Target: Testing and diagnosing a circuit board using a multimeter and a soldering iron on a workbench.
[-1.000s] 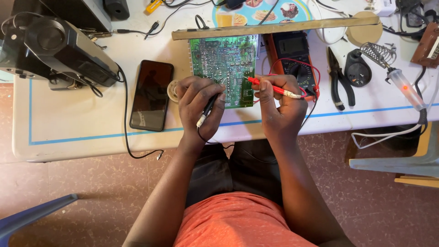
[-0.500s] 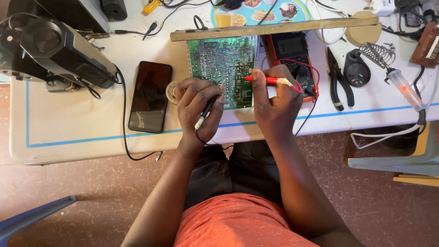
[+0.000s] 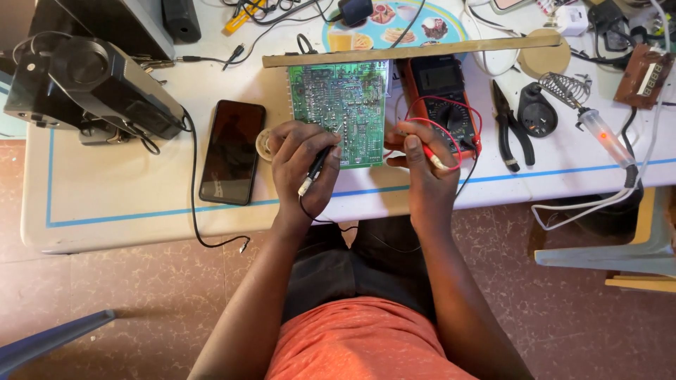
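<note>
A green circuit board [image 3: 338, 105] lies flat on the white table [image 3: 127, 204] in front of me. My left hand [image 3: 303, 165] grips a black test probe [image 3: 315, 169], its tip touching the board's lower middle. My right hand [image 3: 421, 162] holds a red test probe [image 3: 431, 153] just off the board's right edge. Red leads loop from it to an orange-cased multimeter [image 3: 440, 95] lying right of the board.
A dark phone [image 3: 232, 151] lies left of the board, a solder reel [image 3: 265, 144] beside it. A black machine [image 3: 91, 88] sits far left. Pliers [image 3: 505, 127], a soldering iron [image 3: 607, 137] with its coil stand [image 3: 567, 88], and a wooden strip [image 3: 415, 51] lie right and behind.
My right hand has pulled the red probe back from over the board's right side to just off its edge. The left hand's black probe now points up onto the board.
</note>
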